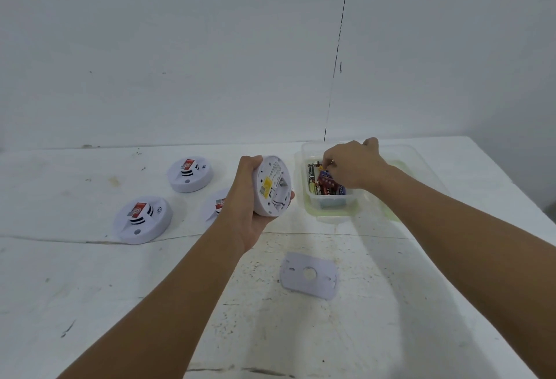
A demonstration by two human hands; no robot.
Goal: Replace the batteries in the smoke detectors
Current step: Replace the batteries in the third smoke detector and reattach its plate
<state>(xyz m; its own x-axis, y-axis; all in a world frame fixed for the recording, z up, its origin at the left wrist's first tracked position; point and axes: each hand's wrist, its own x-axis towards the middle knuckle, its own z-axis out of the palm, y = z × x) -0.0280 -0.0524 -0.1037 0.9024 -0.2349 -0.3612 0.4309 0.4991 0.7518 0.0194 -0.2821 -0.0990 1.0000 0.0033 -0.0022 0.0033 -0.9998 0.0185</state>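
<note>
Left hand [255, 198] grips the opened smoke detector [272, 186], back tilted toward the right. Right hand [349, 165] reaches into the clear battery tub [304, 149] just right of it, fingertips pinching among the batteries [316, 183]; actual catch unclear.

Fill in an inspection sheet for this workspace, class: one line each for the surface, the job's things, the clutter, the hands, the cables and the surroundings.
Surface: white, scuffed and stained table.
Job's things: round white plastic smoke detector, back side showing, in the left hand; three more white detectors lie face up at left, one partly hidden; clear plastic tub holding mixed batteries; flat white mounting plate on the table in front.
Clutter: nothing seen.
Hands: left hand grips the detector; right hand reaches into the tub, fingers curled among the batteries.
Cables: nothing seen.
Surroundings: plain white wall with a dark dashed vertical line.
</note>
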